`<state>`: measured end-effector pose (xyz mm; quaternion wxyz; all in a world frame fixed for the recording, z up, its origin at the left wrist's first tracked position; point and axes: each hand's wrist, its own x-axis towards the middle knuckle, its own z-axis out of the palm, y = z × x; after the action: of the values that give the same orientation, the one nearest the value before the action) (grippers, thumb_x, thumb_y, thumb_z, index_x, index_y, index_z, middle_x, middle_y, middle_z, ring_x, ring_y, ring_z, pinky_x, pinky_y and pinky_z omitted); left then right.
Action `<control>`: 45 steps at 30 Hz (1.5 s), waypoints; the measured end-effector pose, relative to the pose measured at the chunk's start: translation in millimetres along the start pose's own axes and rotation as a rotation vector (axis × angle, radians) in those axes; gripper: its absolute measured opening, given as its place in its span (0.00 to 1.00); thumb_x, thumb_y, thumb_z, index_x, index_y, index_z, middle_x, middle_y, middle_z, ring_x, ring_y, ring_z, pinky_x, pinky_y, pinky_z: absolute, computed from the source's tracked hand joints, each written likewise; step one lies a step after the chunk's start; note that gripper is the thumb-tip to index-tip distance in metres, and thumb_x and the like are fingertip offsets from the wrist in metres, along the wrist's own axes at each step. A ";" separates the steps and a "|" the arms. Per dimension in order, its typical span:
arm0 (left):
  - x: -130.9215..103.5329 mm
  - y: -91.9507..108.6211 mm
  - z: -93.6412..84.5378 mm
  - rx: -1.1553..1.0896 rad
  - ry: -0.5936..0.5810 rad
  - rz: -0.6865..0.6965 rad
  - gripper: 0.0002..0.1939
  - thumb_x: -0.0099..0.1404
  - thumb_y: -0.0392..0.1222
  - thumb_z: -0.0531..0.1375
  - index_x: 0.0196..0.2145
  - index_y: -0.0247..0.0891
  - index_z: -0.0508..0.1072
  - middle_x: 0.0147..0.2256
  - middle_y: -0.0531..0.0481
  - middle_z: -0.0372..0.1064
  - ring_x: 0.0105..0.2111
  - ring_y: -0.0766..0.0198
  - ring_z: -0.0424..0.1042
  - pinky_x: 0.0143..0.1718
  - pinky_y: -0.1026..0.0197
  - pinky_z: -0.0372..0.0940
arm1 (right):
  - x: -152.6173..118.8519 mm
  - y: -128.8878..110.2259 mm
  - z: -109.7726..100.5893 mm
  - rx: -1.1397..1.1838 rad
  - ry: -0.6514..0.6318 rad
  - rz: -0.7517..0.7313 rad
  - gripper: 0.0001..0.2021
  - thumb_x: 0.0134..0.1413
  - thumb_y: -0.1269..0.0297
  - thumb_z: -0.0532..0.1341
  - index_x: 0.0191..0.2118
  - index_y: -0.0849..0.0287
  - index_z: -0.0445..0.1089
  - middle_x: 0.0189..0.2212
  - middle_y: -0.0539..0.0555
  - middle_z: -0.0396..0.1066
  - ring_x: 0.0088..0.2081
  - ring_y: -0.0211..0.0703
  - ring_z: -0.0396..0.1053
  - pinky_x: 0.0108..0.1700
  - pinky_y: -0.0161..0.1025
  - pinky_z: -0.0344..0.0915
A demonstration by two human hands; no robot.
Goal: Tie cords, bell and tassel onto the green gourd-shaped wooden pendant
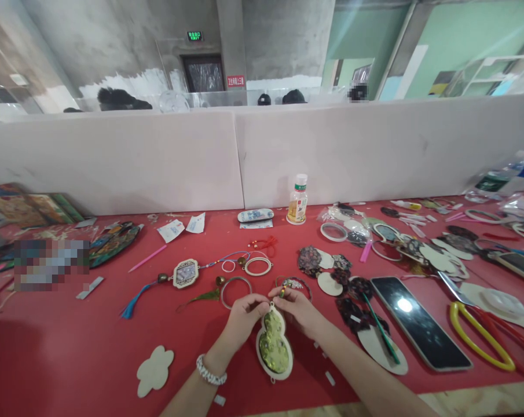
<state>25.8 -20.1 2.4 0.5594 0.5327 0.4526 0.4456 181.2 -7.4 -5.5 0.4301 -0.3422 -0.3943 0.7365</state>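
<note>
A gourd-shaped wooden pendant with a shiny yellow-green filling hangs just above the red table, with a small loop at each end. My left hand is closed in a pinch at its top loop. On the other side of that loop, my right hand is also closed, its fingertips around a small beaded cord. Whether the cord passes through the loop is hidden by the fingers. Just beyond my hands lie a plain ring, a pale wooden ring frame and a tasselled wooden pendant.
To the right lie a phone, scissors with yellow and red handles, and dark patterned pieces. A flower-shaped wooden piece is at the left front. A white-capped bottle stands by the white partition.
</note>
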 end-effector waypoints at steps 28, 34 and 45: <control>-1.4 0.2 3.6 -0.383 -0.020 -0.195 0.16 0.45 0.48 0.65 0.25 0.33 0.68 0.18 0.55 0.64 0.18 0.72 0.61 0.21 0.68 0.56 | 1.2 -0.6 1.4 -0.100 -0.014 -0.124 0.09 0.37 0.63 0.66 0.29 0.60 0.70 0.23 0.48 0.67 0.27 0.35 0.64 0.34 0.35 0.59; -1.8 2.4 3.0 -0.270 -0.024 -0.163 0.16 0.46 0.48 0.64 0.27 0.32 0.69 0.21 0.53 0.67 0.20 0.70 0.65 0.24 0.67 0.60 | 0.0 -3.2 0.4 -0.244 -0.038 -0.174 0.09 0.41 0.60 0.64 0.28 0.61 0.69 0.22 0.48 0.66 0.27 0.35 0.63 0.33 0.34 0.59; -1.0 0.2 1.8 -0.291 -0.106 -0.201 0.16 0.50 0.50 0.62 0.26 0.31 0.69 0.21 0.48 0.70 0.21 0.64 0.69 0.25 0.61 0.65 | -4.7 -12.5 7.2 -0.429 -0.064 -0.253 0.10 0.46 0.56 0.59 0.27 0.58 0.63 0.21 0.48 0.63 0.25 0.36 0.63 0.30 0.35 0.62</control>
<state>27.4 -21.4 2.6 0.6954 0.4210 0.4040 0.4196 181.5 -9.6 9.4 0.4237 -0.3501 -0.5946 0.5868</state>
